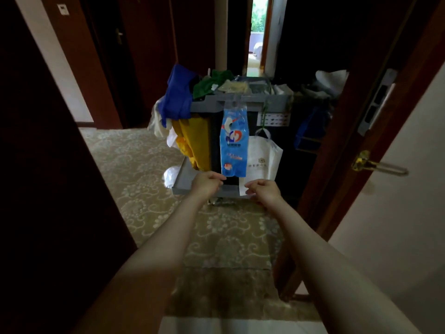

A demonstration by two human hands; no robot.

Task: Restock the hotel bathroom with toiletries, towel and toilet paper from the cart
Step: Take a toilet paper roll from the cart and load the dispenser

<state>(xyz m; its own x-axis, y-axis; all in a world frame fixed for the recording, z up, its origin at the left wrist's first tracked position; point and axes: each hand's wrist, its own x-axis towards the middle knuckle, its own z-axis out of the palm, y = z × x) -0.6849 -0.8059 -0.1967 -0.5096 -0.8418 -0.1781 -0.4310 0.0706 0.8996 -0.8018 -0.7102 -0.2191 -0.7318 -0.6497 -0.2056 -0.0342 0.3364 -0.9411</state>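
- We stand in a doorway and look out on a dim corridor with dark wooden doors (79, 68) and a carpet (134, 169) of pale beige with a floral scroll pattern; at our feet the carpet meets a strip of light, smooth floor.
- At our right an open door (397, 213) with a cream face and a brass lever handle (375, 165) is cut off by the edge of the view.
- Far behind, a narrow bright opening shows green outside; what lies there is too small to tell.
- The cart (240, 104) stands on the carpet just past the threshold. It is grey plastic with a flat base tray, and its right part is lost in shadow.
- The top tray holds a jumble of cloths and packets which we cannot make out singly; no towel, toilet paper or toiletries can be told apart there.
- A blue cloth (178, 95) hangs over the left corner, above a yellow bag (192, 143).
- A white bag (265, 160) with soft handles hangs at the front, beside a long blue packet (234, 141) of glossy printed plastic.
- Our left hand (207, 183) is loosely curled just below the packet; whether it touches we cannot tell.
- Our right hand (263, 190) pinches the lower edge of the white bag.
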